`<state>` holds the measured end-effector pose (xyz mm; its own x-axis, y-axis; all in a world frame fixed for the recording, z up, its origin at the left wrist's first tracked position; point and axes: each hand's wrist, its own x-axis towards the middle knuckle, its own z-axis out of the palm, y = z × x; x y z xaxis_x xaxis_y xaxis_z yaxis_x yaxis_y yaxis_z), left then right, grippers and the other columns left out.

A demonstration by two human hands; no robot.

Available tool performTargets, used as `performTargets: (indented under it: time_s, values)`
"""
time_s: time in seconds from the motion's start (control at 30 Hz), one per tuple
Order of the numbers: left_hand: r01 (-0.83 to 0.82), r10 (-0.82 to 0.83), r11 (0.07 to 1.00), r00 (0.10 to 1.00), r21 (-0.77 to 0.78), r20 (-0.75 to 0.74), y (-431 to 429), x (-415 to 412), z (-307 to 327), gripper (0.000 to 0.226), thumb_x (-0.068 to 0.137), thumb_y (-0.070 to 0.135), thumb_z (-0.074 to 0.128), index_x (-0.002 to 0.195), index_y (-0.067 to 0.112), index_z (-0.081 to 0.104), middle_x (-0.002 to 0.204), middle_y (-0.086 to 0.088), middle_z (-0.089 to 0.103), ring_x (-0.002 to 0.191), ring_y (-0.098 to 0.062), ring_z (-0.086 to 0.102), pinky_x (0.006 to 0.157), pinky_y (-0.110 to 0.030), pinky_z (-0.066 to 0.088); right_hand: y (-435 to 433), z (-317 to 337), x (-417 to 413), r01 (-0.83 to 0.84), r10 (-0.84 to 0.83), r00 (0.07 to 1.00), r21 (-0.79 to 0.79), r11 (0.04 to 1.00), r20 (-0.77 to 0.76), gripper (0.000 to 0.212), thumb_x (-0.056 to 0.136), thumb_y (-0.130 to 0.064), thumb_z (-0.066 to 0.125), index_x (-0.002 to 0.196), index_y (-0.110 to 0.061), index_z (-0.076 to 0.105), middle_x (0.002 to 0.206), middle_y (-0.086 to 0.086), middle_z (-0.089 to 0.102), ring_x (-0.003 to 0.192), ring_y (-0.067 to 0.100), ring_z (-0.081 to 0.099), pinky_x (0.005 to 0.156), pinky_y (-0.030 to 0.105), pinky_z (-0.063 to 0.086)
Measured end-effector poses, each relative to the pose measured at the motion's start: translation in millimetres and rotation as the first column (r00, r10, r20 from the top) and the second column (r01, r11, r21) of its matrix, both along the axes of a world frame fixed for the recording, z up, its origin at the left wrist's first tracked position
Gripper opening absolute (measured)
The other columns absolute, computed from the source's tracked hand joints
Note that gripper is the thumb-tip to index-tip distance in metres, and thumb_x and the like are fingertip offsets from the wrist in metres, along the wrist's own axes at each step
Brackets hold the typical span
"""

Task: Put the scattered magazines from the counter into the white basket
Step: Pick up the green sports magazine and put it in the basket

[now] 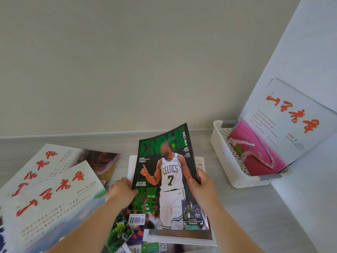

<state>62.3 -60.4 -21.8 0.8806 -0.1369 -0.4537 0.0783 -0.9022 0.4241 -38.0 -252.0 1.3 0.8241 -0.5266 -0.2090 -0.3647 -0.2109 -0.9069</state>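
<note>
Basketball magazine (169, 179), centre: held in both hands, far edge raised, over other mags lying flat on the counter (242, 212). Left hand (121, 191) grips its left edge, fingers curled. Right hand (200, 185) pinches the right edge, thumb on the cover, fingers behind. White basket (229, 161): on the counter, well to the right, apart from the held mag. In it stand, tilted, a pink magazine (255, 152) and a white magazine (291, 121) w/ red lettering. Far left: two overlapping white mags (54, 198), also w/ red lettering.
</note>
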Motion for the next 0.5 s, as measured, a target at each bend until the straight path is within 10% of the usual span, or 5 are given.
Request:
performTargets:
  time_s: [0.13,0.27,0.5]
  values:
    - [-0.143,0.15,0.951,0.989,-0.272,0.004,-11,-1,8,0.032,0.088,0.013,0.05,0.118,0.004,0.05,0.119,-0.021,0.058,0.109,-0.036,0.055,0.092,-0.036,0.044,0,21,-16,-0.005,0.003,0.98,0.009,1.0,0.201,0.02,0.084,-0.006,0.051,0.076,-0.022,0.059,0.063,0.008,0.056,0.06,0.012,0.047,0.048,0.008,0.034]
    - [-0.29,0.208,0.67,0.957,-0.684,-0.202,-31,1,36,0.035,0.086,-0.013,0.043,0.121,-0.009,0.045,0.116,-0.027,0.055,0.102,-0.04,0.055,0.087,-0.042,0.047,-13,49,-29,-0.05,0.056,0.952,-0.027,0.998,0.302,0.032,0.086,-0.003,0.049,0.077,-0.033,0.058,0.058,-0.023,0.065,0.059,-0.012,0.056,0.053,0.0,0.039]
    - [-0.024,0.069,0.618,0.997,-0.786,0.024,-79,6,92,0.026,0.084,-0.011,0.046,0.087,0.014,0.05,0.101,-0.014,0.062,0.086,-0.028,0.055,0.08,-0.041,0.043,-60,86,-43,0.097,-0.046,0.886,-0.087,0.992,0.462,0.014,0.079,-0.015,0.056,0.068,-0.022,0.06,0.057,0.002,0.056,0.055,0.008,0.043,0.052,0.021,0.036]
